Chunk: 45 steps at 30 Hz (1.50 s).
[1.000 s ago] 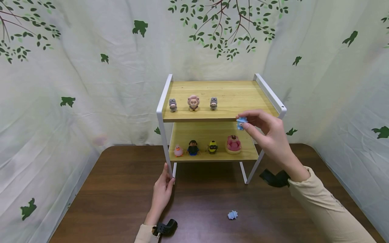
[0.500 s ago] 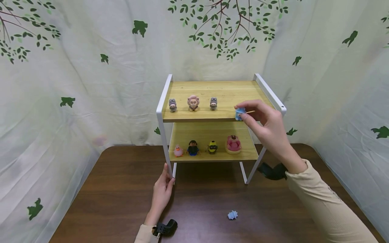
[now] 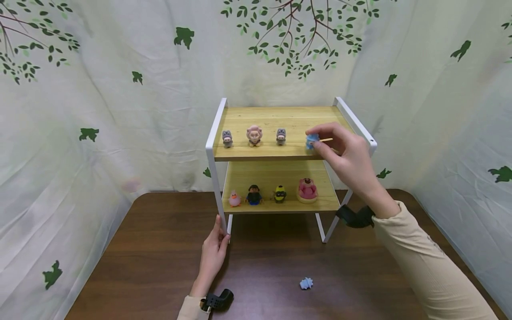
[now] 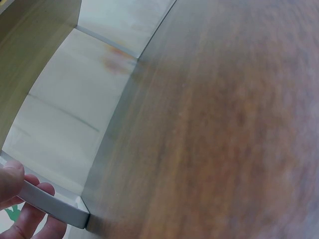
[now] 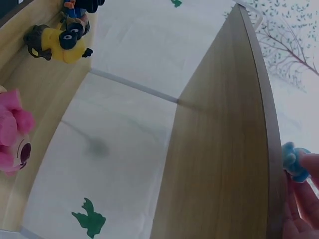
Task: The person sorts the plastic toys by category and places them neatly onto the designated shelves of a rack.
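My right hand [image 3: 347, 150] pinches a small blue toy figure [image 3: 311, 141] between thumb and fingertips, at the front right part of the top board [image 3: 276, 116]. In the right wrist view the blue figure [image 5: 295, 162] shows right at the board's edge. On the left, my left hand [image 3: 213, 254] grips the white front leg of the two-tier shelf [image 3: 218, 186]; the left wrist view has thumb and fingers round the leg [image 4: 57, 208]. Along the top board stand a grey figure [image 3: 227, 138], a pink-maned lion figure [image 3: 254, 135] and another grey figure [image 3: 281, 136].
Lower board: a pink duck-like figure [image 3: 234, 198], a dark-clothed figure [image 3: 254, 194], a yellow minion figure [image 3: 280, 194] and a pink bear figure [image 3: 307, 191]. Another light-blue toy [image 3: 306, 283] lies on the brown table [image 3: 160, 266] in front. A leaf-print curtain [image 3: 160, 111] surrounds the table.
My right hand has risen and moved slightly left with the blue figure, from in front of the top board's edge to over the board. The left hand stays on the leg.
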Tool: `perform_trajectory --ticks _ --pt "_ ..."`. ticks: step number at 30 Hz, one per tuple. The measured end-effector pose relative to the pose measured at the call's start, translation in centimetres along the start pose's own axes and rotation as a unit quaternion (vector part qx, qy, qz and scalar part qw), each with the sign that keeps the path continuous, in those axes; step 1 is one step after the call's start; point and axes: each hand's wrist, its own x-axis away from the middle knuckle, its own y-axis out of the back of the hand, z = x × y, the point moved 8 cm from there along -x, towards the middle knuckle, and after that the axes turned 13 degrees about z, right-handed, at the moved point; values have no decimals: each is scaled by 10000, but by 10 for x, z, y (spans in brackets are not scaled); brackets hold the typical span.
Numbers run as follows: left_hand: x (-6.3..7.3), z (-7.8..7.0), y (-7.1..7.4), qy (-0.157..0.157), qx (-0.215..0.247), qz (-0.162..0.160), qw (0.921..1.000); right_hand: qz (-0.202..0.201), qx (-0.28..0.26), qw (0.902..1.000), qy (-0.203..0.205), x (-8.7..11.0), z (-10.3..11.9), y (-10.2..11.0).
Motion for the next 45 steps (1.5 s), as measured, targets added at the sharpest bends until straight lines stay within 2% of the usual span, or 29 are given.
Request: perform_trajectory --ticks 21,45 --pt "1 1 -1 -30 65 -16 10000 269 779 9941 -709 -15 -13 -1" --pt "-1 -1 0 -85 65 -14 9999 337 783 9922 -908 -18 -17 -2"
